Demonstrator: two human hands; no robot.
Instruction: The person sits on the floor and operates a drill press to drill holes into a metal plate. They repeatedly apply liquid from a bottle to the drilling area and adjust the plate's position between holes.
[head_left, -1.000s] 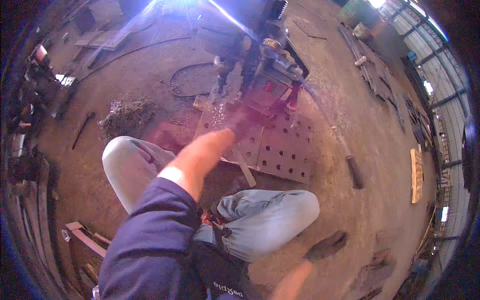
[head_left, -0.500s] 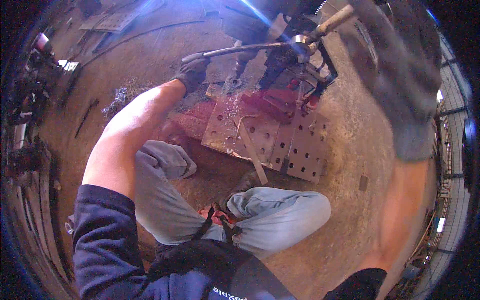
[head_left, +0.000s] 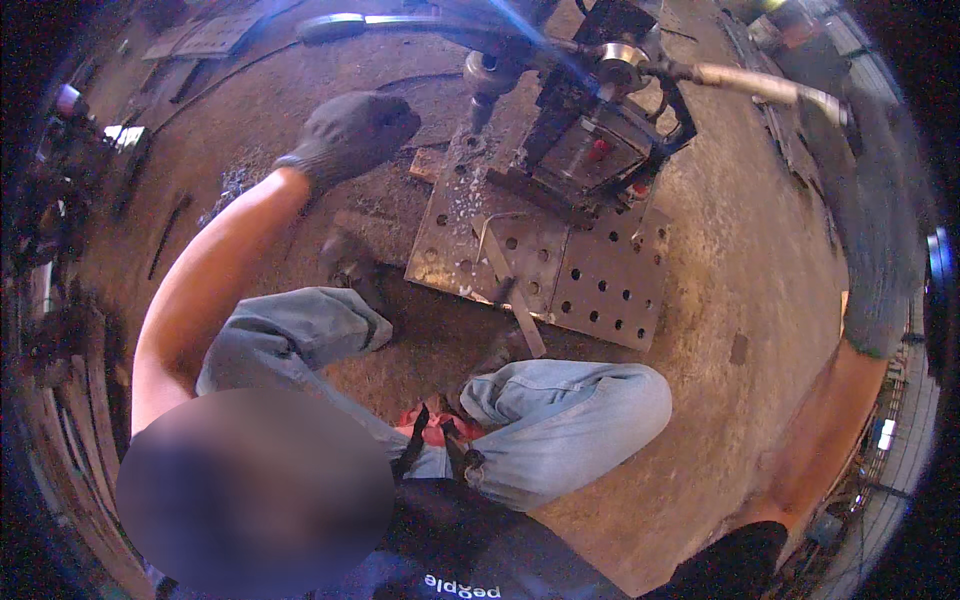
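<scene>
On a brown workshop floor (head_left: 720, 400), sits low in jeans (head_left: 570, 430) before a hub-and-lever machine (head_left: 600, 150) standing on a hole-filled steel plate (head_left: 440, 225).

Takes in long strips (head_left: 75, 430) at far left and bright shavings (head_left: 235, 190) left of the plate. Holds the left gloved hand (head_left: 355, 130) above the floor there, off the levers, fingers bent, palm hidden; cannot tell whether closed. Holds the right gloved hand (head_left: 880, 220), badly smeared, near the end of the pale lever (head_left: 760, 83); cannot tell whether clamped on it or apart. Loses the left shoulder behind a blurred oval (head_left: 255, 490), the right sleeve (head_left: 735, 560) at the lower edge. Counts two levers, pale and dark (head_left: 335, 26), one silver hub (head_left: 620, 62), one L-shaped rod (head_left: 484, 240), one flat bar (head_left: 524, 320) crossing the plate's near edge.
</scene>
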